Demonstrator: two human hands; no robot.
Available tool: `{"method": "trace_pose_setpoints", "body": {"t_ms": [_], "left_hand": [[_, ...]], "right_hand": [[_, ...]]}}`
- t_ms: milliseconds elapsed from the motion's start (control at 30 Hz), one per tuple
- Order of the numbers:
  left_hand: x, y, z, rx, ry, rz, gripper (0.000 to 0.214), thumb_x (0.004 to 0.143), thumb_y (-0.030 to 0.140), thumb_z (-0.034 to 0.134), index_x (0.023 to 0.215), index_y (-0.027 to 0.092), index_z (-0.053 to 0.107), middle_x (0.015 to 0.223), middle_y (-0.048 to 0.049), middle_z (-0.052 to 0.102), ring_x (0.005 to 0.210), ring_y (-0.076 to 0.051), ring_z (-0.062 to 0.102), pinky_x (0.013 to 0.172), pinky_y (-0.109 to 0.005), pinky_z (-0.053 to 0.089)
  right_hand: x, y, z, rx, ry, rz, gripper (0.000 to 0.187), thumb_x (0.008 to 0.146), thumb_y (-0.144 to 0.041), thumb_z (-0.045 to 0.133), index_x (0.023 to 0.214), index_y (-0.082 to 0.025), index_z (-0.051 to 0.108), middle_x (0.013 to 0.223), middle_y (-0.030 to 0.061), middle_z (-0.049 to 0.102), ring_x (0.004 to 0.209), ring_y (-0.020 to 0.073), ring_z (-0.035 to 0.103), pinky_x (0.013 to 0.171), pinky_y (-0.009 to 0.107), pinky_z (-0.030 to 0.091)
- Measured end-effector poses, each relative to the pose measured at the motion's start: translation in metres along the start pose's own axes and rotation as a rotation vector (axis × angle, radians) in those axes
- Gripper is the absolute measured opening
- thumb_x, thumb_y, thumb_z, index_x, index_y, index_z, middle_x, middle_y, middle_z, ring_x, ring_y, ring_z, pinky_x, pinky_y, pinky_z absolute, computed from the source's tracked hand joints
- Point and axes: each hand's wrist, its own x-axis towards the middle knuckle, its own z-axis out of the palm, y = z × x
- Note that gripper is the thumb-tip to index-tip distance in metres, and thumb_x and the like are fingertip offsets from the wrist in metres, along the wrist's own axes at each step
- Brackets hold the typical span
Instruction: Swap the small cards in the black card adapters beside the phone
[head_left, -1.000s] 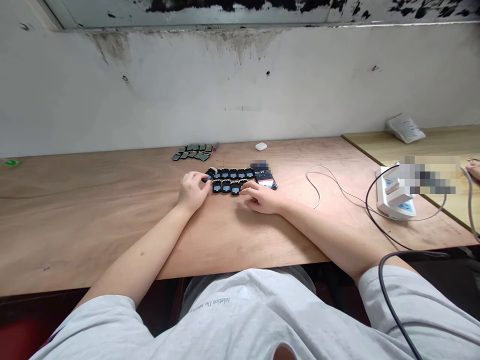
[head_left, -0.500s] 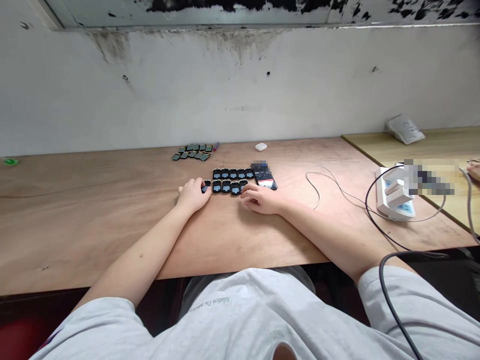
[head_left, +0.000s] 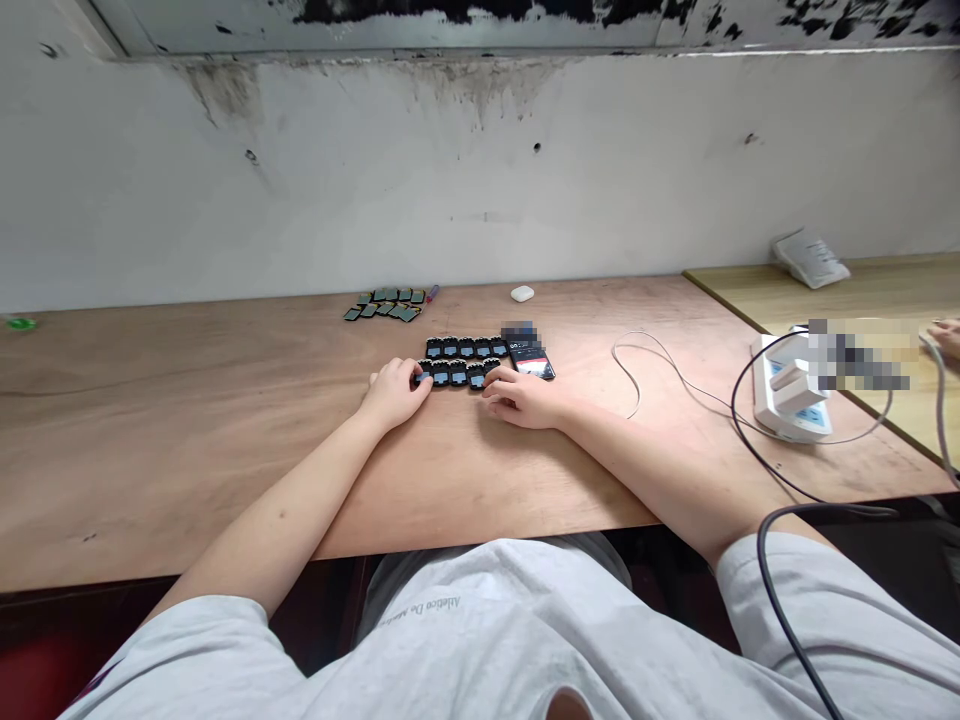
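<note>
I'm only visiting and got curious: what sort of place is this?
Probably a simple workroom: a long brown wooden table runs along a stained whitish wall, small black parts with blue-grey patches lie in two rows, and a white plastic power strip sits at the right.

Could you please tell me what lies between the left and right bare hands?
In the head view, the near row of small black pieces with blue-grey faces lies between the left hand and the right hand.
</note>
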Motion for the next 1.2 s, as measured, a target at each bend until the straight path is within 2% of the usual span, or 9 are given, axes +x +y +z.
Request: {"method": "trace_pose_setpoints", "body": {"t_ms": [233, 533, 833, 1200], "left_hand": [[-0.0019, 0.0009, 0.0025, 0.021, 0.0, 0.075, 0.028, 0.093, 0.048, 0.058, 0.106, 0.023, 0.061, 0.112, -0.0108, 0.065, 0.112, -0.032, 0.062, 0.095, -0.048, 0.047], [-0.0021, 0.0041, 0.0055, 0.027, 0.005, 0.142, 0.028, 0.094, 0.045, 0.059, 0.109, 0.022, 0.063, 0.113, -0.0121, 0.064, 0.114, -0.033, 0.06, 0.096, -0.048, 0.048], [-0.0007, -0.0002, 0.0061, -0.104, 0.042, 0.256, 0.031, 0.092, 0.034, 0.055, 0.119, 0.02, 0.063, 0.113, -0.0116, 0.069, 0.111, -0.03, 0.063, 0.101, -0.047, 0.05], [-0.0018, 0.0009, -0.0001, -0.162, 0.012, 0.261, 0.029, 0.093, 0.036, 0.053, 0.114, 0.02, 0.066, 0.112, -0.0115, 0.069, 0.106, -0.029, 0.064, 0.1, -0.046, 0.053]], "right_hand": [[0.0013, -0.0022, -0.0014, 0.003, 0.003, -0.01, 0.016, 0.096, -0.024, 0.062, 0.11, -0.02, 0.069, 0.124, 0.0114, 0.064, 0.079, 0.0155, 0.067, 0.079, 0.031, 0.057], [0.0019, -0.0019, -0.0015, -0.007, -0.006, -0.016, 0.017, 0.095, -0.02, 0.059, 0.109, -0.02, 0.069, 0.121, 0.0109, 0.065, 0.087, 0.0182, 0.068, 0.082, 0.032, 0.058], [0.0018, -0.0014, 0.0, 0.02, -0.018, -0.006, 0.016, 0.096, -0.02, 0.058, 0.108, -0.021, 0.069, 0.117, 0.0106, 0.065, 0.093, 0.02, 0.069, 0.085, 0.034, 0.059], [0.0012, -0.0004, 0.0002, 0.024, -0.015, 0.005, 0.016, 0.096, -0.022, 0.06, 0.109, -0.021, 0.07, 0.118, 0.011, 0.066, 0.094, 0.021, 0.07, 0.084, 0.035, 0.059]]}}
